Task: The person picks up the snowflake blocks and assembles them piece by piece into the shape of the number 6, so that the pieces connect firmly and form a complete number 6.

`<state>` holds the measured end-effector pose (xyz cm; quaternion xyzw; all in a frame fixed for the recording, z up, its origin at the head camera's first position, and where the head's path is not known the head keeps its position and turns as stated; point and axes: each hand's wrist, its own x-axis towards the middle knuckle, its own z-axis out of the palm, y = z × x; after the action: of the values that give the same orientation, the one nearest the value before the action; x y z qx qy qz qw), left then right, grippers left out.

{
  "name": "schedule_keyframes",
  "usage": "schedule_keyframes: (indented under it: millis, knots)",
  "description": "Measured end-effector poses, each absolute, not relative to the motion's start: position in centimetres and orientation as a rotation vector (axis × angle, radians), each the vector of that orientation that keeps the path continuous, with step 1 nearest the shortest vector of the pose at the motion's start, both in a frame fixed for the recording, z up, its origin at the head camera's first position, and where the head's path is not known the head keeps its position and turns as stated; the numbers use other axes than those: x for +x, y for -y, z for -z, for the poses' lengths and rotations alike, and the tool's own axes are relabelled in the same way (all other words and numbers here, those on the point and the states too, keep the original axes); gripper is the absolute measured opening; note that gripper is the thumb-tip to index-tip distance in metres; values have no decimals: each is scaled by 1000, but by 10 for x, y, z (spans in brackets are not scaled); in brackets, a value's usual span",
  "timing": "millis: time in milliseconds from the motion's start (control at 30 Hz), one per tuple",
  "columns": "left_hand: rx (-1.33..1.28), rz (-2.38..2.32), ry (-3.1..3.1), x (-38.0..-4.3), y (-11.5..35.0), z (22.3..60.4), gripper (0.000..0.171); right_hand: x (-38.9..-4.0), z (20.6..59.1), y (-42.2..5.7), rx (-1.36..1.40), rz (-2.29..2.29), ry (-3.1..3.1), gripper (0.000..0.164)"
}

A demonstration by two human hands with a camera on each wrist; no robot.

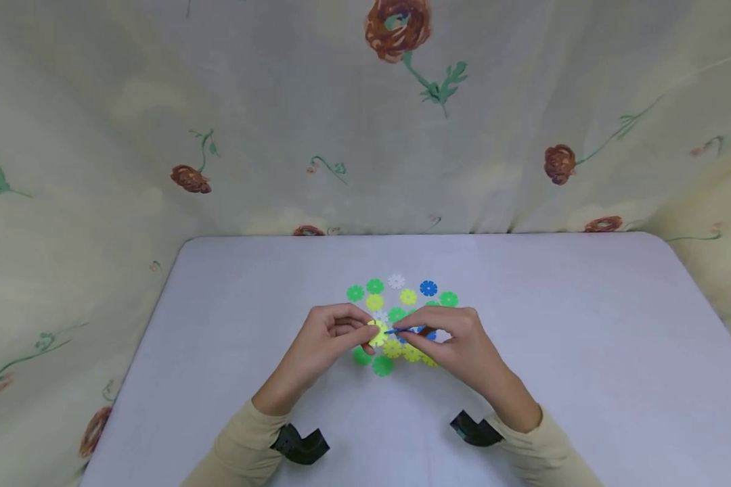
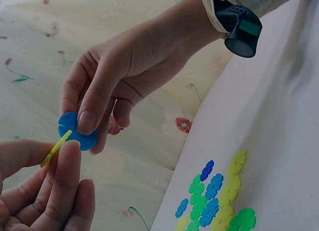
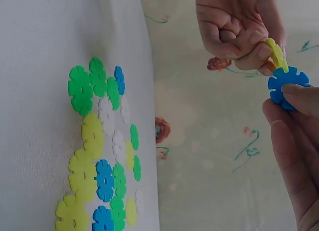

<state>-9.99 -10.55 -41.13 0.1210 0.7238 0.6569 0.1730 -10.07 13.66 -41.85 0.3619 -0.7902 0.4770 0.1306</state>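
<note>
My left hand (image 1: 340,331) pinches a yellow notched plastic disc (image 1: 378,333) between thumb and fingers. A blue notched disc (image 3: 286,86) is pinched in my right hand (image 1: 453,335), its thumb flat on the face. The two discs meet at their edges, roughly at right angles; in the right wrist view the yellow one's rim sits at a notch of the blue one. Both hands are above the table, close together. Under and around them lie loose flower-shaped discs, among them a green disc (image 1: 382,366) and a white disc (image 1: 396,281); the right hand hides some.
The white table (image 1: 231,297) has a back edge against a flowered curtain (image 1: 280,101). Several discs in green, yellow, white and blue lie flat in a cluster, a blue disc (image 1: 428,288) at its far side. Black wrist cameras are strapped over both beige sleeves (image 1: 244,439).
</note>
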Motion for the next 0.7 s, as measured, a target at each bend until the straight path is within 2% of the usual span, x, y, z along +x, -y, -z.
schedule_keyframes:
  millis: [200, 467, 700]
  knots:
    - [342, -1874, -2053, -97, 108, 413, 19, -98, 421, -132, 1110, -1280, 2226, 29]
    - [340, -1889, -2058, -99, 107, 413, 17, -95, 424, -129, 1121, -1262, 2233, 25]
    - [354, -1915, -2058, -100, 108, 413, 16, -97, 423, -127, 1139, -1189, 2177, 32]
